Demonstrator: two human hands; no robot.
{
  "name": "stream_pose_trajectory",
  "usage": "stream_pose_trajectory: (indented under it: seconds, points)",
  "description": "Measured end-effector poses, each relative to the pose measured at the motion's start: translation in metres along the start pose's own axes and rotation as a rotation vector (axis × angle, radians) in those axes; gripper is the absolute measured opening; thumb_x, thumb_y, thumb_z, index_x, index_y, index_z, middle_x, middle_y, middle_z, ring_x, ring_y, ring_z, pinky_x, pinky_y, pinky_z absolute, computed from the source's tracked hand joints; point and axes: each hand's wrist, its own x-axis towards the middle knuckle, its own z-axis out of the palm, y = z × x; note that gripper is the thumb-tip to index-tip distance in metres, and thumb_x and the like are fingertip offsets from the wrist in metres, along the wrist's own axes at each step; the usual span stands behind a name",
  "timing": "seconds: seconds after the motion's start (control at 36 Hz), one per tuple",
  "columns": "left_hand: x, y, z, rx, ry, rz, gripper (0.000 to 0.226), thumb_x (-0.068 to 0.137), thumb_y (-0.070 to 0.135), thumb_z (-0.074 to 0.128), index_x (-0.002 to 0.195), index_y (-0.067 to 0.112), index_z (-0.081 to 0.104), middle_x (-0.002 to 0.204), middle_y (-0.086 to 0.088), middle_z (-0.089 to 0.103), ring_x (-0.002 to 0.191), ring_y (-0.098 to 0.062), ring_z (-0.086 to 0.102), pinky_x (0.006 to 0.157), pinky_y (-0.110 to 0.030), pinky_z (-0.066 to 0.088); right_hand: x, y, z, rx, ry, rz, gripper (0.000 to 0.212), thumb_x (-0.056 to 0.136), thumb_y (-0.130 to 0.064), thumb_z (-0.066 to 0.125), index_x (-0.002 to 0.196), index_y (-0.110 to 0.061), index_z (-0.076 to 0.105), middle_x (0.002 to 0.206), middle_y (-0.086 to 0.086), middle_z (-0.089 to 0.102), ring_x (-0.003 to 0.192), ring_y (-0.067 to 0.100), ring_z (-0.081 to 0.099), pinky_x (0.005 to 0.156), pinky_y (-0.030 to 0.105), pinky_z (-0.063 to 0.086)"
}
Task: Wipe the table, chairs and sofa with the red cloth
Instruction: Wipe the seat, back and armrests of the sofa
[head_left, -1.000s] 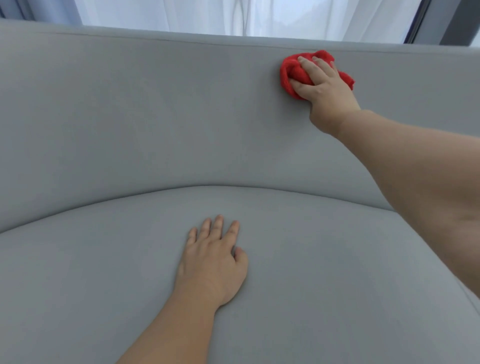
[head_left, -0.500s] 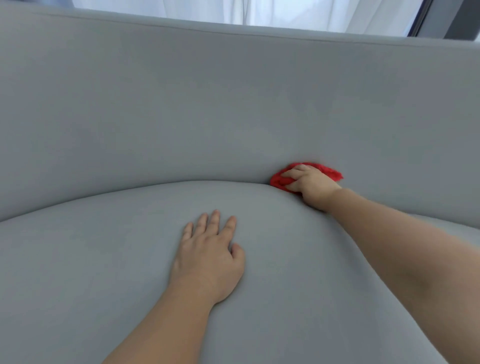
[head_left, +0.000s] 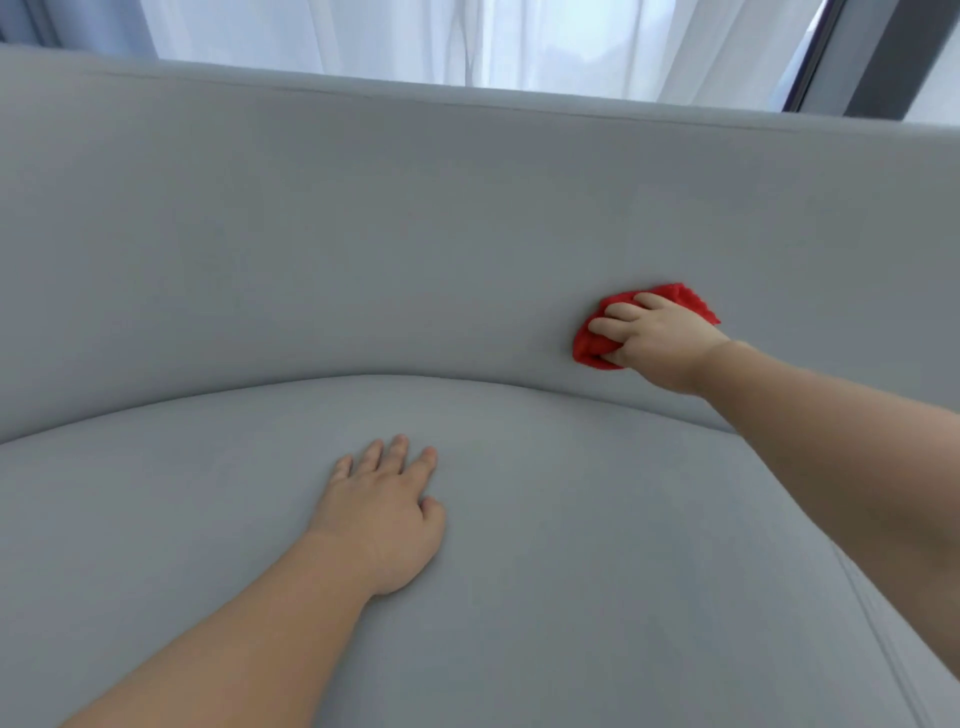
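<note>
Head view: right hand (head_left: 660, 338) fingers clamped on red cloth (head_left: 592, 348) against sofa (head_left: 363, 234) backrest; left hand (head_left: 382, 514) fingers apart, flat on seat.

A single wide-angle camera, worn on the person's head, hangs over the sofa (head_left: 260, 234) and looks forward and down at it. It faces the backrest (head_left: 467, 208) almost square on, with the seat cushion (head_left: 597, 597) filling the lower half of the view. It is close to the sofa: the left hand (head_left: 384, 519) lies flat on the seat, and the right hand (head_left: 660, 338) reaches the backrest with a red cloth (head_left: 589, 349). Above the backrest's top edge show a strip of white curtain (head_left: 519, 41) and a dark window frame (head_left: 857, 52). The lens bends the sofa's edges into curves.
</note>
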Motion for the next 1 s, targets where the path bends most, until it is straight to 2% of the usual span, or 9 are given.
stream_pose_trajectory:
  seconds: [0.08, 0.14, 0.19, 0.36, 0.47, 0.58, 0.67, 0.86, 1.0]
  points:
    - [0.004, 0.01, -0.014, 0.059, -0.107, -0.044, 0.061, 0.095, 0.035, 0.025, 0.152, 0.02, 0.011, 0.159, -0.011, 0.007, 0.145, -0.029, 0.01, 0.117, -0.043, 0.014, 0.002, 0.028, -0.02, 0.029, 0.121, 0.086, 0.029, 0.07, -0.011, 0.067, 0.092, -0.025, 0.077, 0.125, 0.005, 0.062, 0.109, 0.032, 0.057, 0.084, 0.039, 0.046]
    - [0.008, 0.025, -0.023, 0.07, -0.097, -0.074, 0.058, 0.091, 0.032, 0.032, 0.145, 0.011, 0.027, 0.152, -0.015, 0.024, 0.139, -0.032, 0.025, 0.113, -0.041, 0.025, 0.003, 0.048, -0.029, 0.065, 0.163, 0.135, 0.031, 0.067, -0.006, 0.069, 0.092, -0.021, 0.078, 0.124, 0.011, 0.062, 0.105, 0.036, 0.057, 0.082, 0.043, 0.046]
    - [0.012, 0.044, -0.025, 0.039, -0.048, -0.031, 0.055, 0.091, 0.031, 0.034, 0.14, 0.007, 0.034, 0.149, -0.013, 0.028, 0.136, -0.029, 0.029, 0.111, -0.04, 0.028, 0.003, 0.065, -0.035, 0.101, 0.235, 0.164, 0.035, 0.066, -0.003, 0.065, 0.096, -0.018, 0.077, 0.126, 0.014, 0.06, 0.107, 0.038, 0.056, 0.085, 0.047, 0.045]
    - [0.024, 0.093, -0.008, -0.025, 0.015, 0.141, 0.059, 0.098, 0.035, 0.023, 0.152, 0.017, 0.009, 0.16, -0.006, 0.002, 0.147, -0.023, 0.001, 0.119, -0.041, 0.003, 0.002, 0.101, -0.043, 0.191, 0.416, 0.314, 0.048, 0.071, -0.009, 0.042, 0.11, -0.016, 0.071, 0.133, 0.019, 0.053, 0.117, 0.044, 0.049, 0.092, 0.057, 0.037]
    - [0.036, 0.103, -0.005, -0.021, -0.01, 0.271, 0.056, 0.1, 0.039, 0.021, 0.153, 0.026, 0.006, 0.161, -0.005, -0.003, 0.147, -0.019, -0.005, 0.119, -0.039, -0.003, 0.009, 0.115, -0.042, 0.201, 0.444, 0.458, 0.055, 0.074, 0.004, 0.054, 0.124, -0.017, 0.061, 0.142, 0.019, 0.042, 0.127, 0.044, 0.038, 0.11, 0.062, 0.016]
    - [0.041, 0.102, 0.002, -0.006, 0.004, 0.296, 0.057, 0.1, 0.041, 0.018, 0.152, 0.03, 0.0, 0.16, -0.002, -0.008, 0.146, -0.016, -0.01, 0.119, -0.038, -0.006, 0.02, 0.103, -0.029, 0.301, 0.577, 0.48, 0.049, 0.074, -0.001, 0.052, 0.119, -0.014, 0.066, 0.138, 0.023, 0.047, 0.124, 0.049, 0.043, 0.109, 0.059, 0.026]
    - [0.039, 0.102, 0.004, 0.001, 0.021, 0.3, 0.057, 0.099, 0.041, 0.018, 0.152, 0.031, -0.001, 0.16, -0.001, -0.008, 0.146, -0.015, -0.01, 0.119, -0.038, -0.005, 0.022, 0.087, -0.025, 0.361, 0.626, 0.516, 0.047, 0.076, -0.002, 0.051, 0.118, -0.012, 0.068, 0.138, 0.024, 0.048, 0.124, 0.052, 0.042, 0.108, 0.058, 0.027]
    - [0.034, 0.102, 0.005, -0.002, 0.055, 0.35, 0.054, 0.1, 0.04, 0.016, 0.151, 0.037, -0.001, 0.16, 0.006, -0.011, 0.146, -0.011, -0.011, 0.118, -0.039, -0.005, 0.007, 0.066, -0.009, 0.353, 0.578, 0.446, 0.048, 0.077, -0.011, 0.04, 0.113, -0.014, 0.071, 0.133, 0.024, 0.053, 0.114, 0.052, 0.05, 0.101, 0.059, 0.037]
    - [0.035, 0.102, 0.005, -0.034, 0.053, 0.379, 0.053, 0.1, 0.039, 0.018, 0.151, 0.038, 0.002, 0.16, 0.009, -0.006, 0.146, -0.008, -0.007, 0.118, -0.034, -0.005, -0.019, 0.007, 0.032, 0.387, 0.353, 0.33, 0.049, 0.072, -0.013, 0.035, 0.1, -0.015, 0.076, 0.127, 0.021, 0.058, 0.107, 0.046, 0.056, 0.093, 0.058, 0.043]
